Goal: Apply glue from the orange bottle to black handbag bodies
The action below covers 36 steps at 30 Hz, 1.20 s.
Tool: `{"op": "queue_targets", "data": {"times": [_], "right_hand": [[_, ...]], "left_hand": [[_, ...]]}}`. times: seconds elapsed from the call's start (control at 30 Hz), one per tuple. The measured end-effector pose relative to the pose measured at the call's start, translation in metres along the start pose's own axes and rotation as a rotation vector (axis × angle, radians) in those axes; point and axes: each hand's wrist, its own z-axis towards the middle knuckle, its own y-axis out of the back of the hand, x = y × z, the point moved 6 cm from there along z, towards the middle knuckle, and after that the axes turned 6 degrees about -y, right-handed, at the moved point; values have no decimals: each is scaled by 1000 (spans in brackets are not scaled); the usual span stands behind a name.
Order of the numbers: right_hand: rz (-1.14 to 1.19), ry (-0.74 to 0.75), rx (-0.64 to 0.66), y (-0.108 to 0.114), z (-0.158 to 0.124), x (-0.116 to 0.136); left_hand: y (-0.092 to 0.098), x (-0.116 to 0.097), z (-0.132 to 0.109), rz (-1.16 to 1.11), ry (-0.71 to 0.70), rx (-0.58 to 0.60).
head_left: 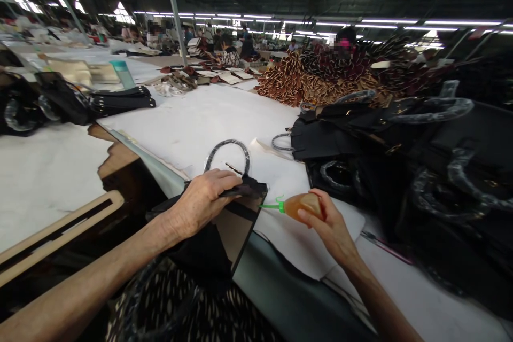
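A black handbag (208, 248) lies at the table's near edge, its plastic-wrapped handle (228, 144) standing up beyond it. My left hand (206, 197) is closed on the bag's upper edge, fingers pressing on black material there. Tan lining or board shows along the bag's right side. In my right hand (324, 216) is a squeeze bottle (302, 207) of amber liquid with a green nozzle, held on its side. The nozzle tip points left, at or very near the bag's right edge; whether it touches I cannot tell.
Black handbags with wrapped handles (332, 139) are piled on the right. A pink pen-like tool (387, 248) lies on the white table covering (208, 107). Brown leather pieces (288, 80) are heaped behind. On the left are a teal-capped bottle (122, 74) and more black bags (120, 100).
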Motion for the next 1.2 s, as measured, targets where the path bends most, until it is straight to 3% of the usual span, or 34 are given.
{"op": "queue_targets", "data": {"times": [0.43,0.77,1.2], "right_hand": [[98,-25,-4,3,-8,3],[135,-39,27,-4,-12,-3],[138,-78,54,-6,-23,-2]], "left_hand": [[-4,6,-28,-216,118,-135],[-14,5,-42,-227,141,-168],[-11,2,-41,-242,97,-188]]}}
